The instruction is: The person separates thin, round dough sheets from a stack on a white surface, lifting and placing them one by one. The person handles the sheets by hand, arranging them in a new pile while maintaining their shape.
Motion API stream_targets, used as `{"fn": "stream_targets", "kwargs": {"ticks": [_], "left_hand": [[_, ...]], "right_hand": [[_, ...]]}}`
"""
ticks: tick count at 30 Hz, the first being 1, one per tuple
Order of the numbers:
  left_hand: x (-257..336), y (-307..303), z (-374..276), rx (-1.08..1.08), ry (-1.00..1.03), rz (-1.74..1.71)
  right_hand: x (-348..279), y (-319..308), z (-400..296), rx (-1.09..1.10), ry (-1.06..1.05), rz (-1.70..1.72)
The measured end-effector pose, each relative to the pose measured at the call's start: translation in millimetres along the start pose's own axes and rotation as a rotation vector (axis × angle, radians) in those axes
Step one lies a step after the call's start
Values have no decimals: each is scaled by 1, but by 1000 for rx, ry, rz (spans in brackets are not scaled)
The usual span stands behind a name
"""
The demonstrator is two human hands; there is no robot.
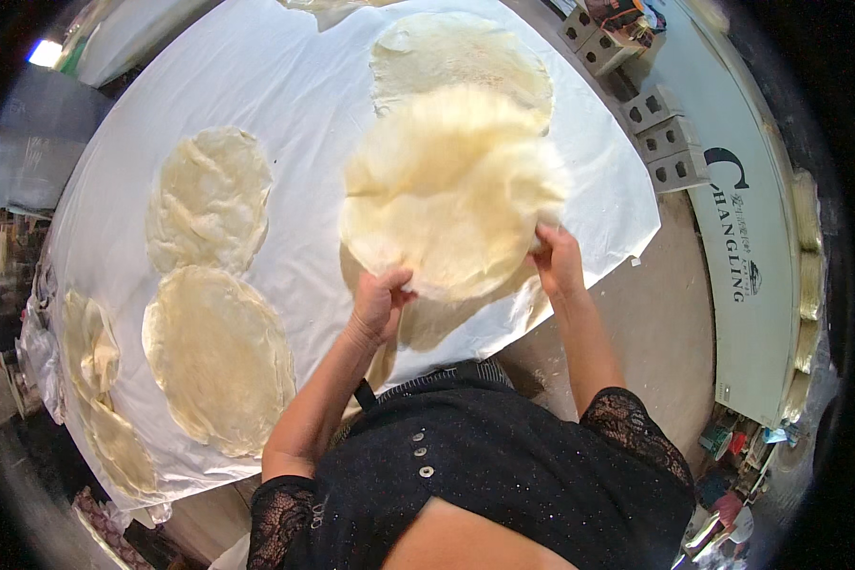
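Between both hands a thin, round, pale-yellow sheet (449, 235), which looks like tofu skin or thin dough, is held by its near edge. My left hand (383, 303) pinches it at the lower left, thumb on top. On its right edge, my right hand (557, 258) grips it. The sheet's far part is blurred and overlaps a second, flat sheet (463, 53) in the view. Its shadow falls on the white cloth (313, 142) covering the table. To the left lie a wrinkled sheet (210, 196) and a smoother stack of round sheets (217, 363), their edges touching or overlapping.
Folded sheets (103, 392) lie along the table's left edge. Another sheet (335, 8) shows at the far edge. Hollow concrete blocks (662, 139) stand right of the table, beside a long pale-green panel (748, 235) bearing writing. Assorted items (727, 484) crowd the lower right.
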State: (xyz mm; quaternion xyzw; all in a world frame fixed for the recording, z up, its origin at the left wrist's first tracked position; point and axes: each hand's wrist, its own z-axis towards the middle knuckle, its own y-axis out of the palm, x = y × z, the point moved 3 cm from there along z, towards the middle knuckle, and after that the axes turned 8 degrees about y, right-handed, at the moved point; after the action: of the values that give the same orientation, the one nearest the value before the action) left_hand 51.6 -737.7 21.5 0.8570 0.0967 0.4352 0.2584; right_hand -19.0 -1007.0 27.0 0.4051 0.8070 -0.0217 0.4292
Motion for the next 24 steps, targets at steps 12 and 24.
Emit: {"fn": "stream_targets", "kwargs": {"ticks": [12, 24], "left_hand": [[-9, -74, -58, 139, -140, 48], [-1, -137, -176, 593, 182, -151]], "right_hand": [[-29, -27, 5, 300, -638, -1053], [129, 341, 108, -527, -12, -519]]}}
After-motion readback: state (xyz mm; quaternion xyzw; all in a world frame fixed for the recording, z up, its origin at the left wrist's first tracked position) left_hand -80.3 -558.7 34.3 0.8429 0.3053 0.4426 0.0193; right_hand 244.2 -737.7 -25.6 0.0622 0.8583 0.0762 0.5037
